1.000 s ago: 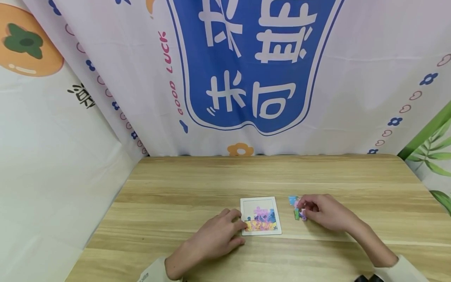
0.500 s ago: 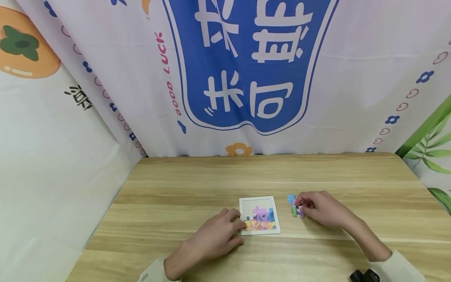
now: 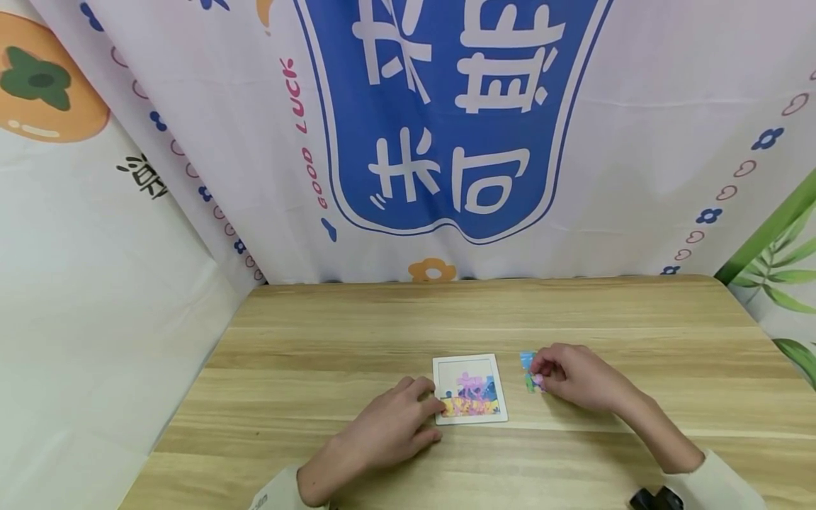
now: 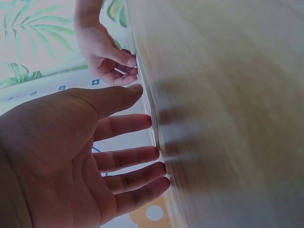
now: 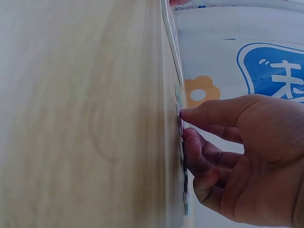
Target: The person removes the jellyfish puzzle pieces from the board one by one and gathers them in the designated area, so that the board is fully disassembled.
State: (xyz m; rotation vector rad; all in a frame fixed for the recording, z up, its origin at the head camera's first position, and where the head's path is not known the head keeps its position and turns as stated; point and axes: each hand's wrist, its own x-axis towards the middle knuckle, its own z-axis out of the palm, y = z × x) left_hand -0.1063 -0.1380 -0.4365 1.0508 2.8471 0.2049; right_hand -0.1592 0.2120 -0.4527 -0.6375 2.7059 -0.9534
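In the head view a white puzzle tray point(image 3: 446, 365) lies flat on the table, its lower part filled with joined pink, yellow and blue pieces point(image 3: 473, 397). My left hand point(image 3: 392, 425) rests at the tray's left edge, fingers extended; the left wrist view shows them point(image 4: 128, 156) straight and spread. To the right of the tray lies a small group of loose puzzle pieces, among them a blue one point(image 3: 526, 360) and a green one point(image 3: 529, 384). My right hand point(image 3: 576, 375) pinches at a purple puzzle piece point(image 3: 538, 383) in this group, its fingers curled and partly hiding it.
The wooden table point(image 3: 331, 326) reaches back to a printed white curtain point(image 3: 637, 177). A black object point(image 3: 656, 498) shows by the right sleeve at the bottom edge. Low in the right wrist view, flat pieces point(image 5: 186, 202) lie along the table surface.
My right hand has moved slightly left and away from me, and the purple piece now sits closer to the green one. My left hand stays at the tray's edge. The head view shifted a little.
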